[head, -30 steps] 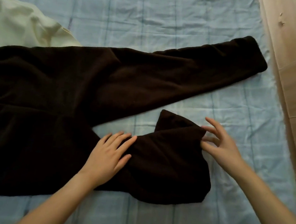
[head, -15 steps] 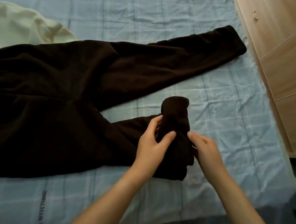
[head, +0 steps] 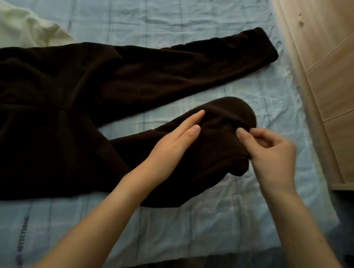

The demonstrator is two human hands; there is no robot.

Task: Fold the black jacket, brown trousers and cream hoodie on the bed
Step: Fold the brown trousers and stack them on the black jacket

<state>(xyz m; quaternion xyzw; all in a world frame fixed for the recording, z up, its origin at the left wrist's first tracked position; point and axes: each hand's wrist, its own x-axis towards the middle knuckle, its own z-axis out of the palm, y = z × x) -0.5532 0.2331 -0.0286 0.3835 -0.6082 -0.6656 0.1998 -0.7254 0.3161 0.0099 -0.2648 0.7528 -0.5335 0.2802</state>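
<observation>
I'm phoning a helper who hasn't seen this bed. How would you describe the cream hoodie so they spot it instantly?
Start from the blue checked bed sheet and look to its far left edge. The cream hoodie lies bunched there, tucked partly under the dark brown trousers. It is the only pale garment.
</observation>
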